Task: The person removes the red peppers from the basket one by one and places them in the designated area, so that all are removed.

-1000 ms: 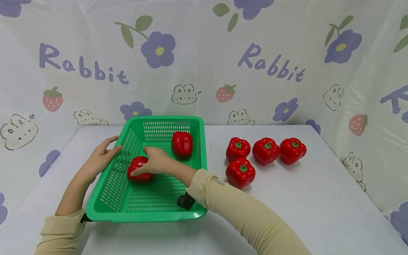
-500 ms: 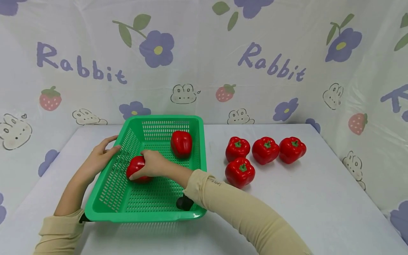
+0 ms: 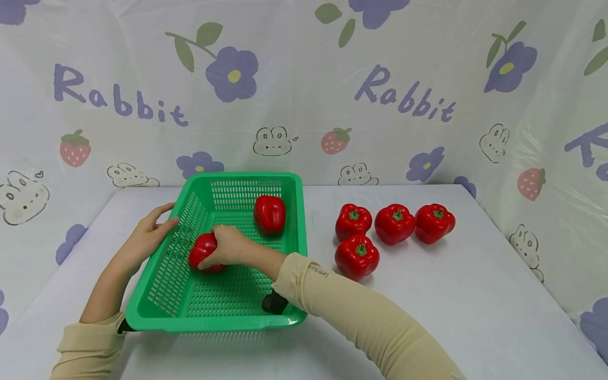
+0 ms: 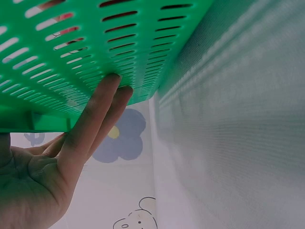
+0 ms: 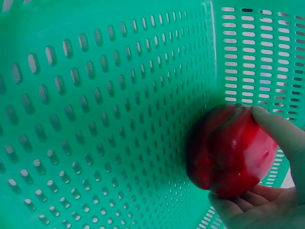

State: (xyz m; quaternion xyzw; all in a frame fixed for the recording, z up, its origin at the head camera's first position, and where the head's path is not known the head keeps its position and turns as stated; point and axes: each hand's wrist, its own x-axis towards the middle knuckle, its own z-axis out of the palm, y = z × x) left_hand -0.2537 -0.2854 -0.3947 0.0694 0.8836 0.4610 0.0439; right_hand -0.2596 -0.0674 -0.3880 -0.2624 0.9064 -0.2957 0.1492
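Note:
My right hand (image 3: 228, 246) reaches into the green plastic basket (image 3: 218, 324) and grips a red bell pepper (image 3: 201, 250) near its left wall. In the right wrist view, thumb and fingers sit on opposite sides of this pepper (image 5: 228, 152), which lies close against the green mesh. My left hand (image 3: 144, 238) holds the basket's left side. Its thumb is at the rim, while its fingers (image 4: 90, 114) lie against the outside of the slotted wall in the left wrist view. Another red bell pepper (image 3: 269, 215) rests at the back right inside the basket.
On the white table (image 3: 456, 306), right of the basket, stand several red bell peppers with green stems, the nearest one (image 3: 357, 257) beside my right sleeve (image 3: 351, 306). A patterned curtain (image 3: 304, 95) hangs along the table's back edge.
My right hand's spread thumb and fingers have closed around the left pepper in the basket. The left hand, the basket and the other peppers stay in place.

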